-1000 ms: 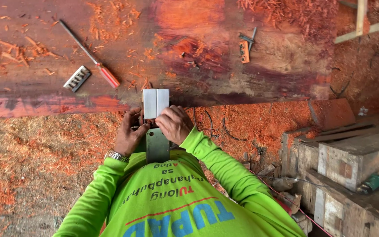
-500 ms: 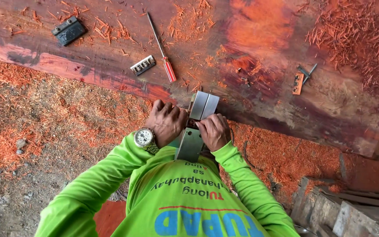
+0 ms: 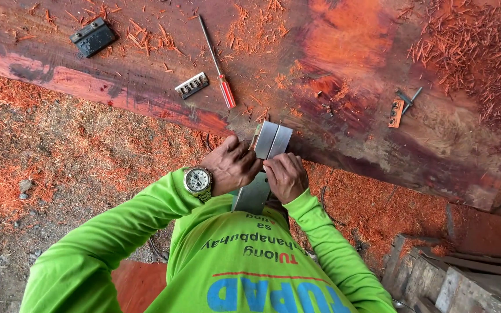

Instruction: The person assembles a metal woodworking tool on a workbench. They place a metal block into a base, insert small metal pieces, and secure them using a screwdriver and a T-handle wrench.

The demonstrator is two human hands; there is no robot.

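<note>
Grey brushed metal marks the piece in hand: a flat, rectangular grey metal plate assembly [image 3: 271, 141], two bright leaves side by side at its far end and a duller, wider plate [image 3: 253, 194] running back toward the person's chest. Its long axis runs near to far, tilted slightly right at the far end, which points at the edge of the big reddish-brown wooden slab [image 3: 343, 75]. The left hand [image 3: 231, 165] is clamped on the left edge of the assembly, fingers curled over it, a silver round wristwatch [image 3: 197, 181] on its wrist. The right hand [image 3: 286, 176] grips the right edge just beside it; the two hands are close together, the metal between them.

The slab is rough and streaked dark red and orange, scattered with curled orange wood shavings [image 3: 465, 52]. On it, far from the hands, lie a slim screwdriver with a red handle [image 3: 218, 64], pointing far and slightly left, a small ribbed silver metal block [image 3: 191, 85] to its left, and a black flat hinged metal piece [image 3: 93, 37] at far left. A small orange-brown bracket with dark screws [image 3: 400, 107] lies to the right. Weathered grey wooden crates [image 3: 465, 278] stand near right.
</note>
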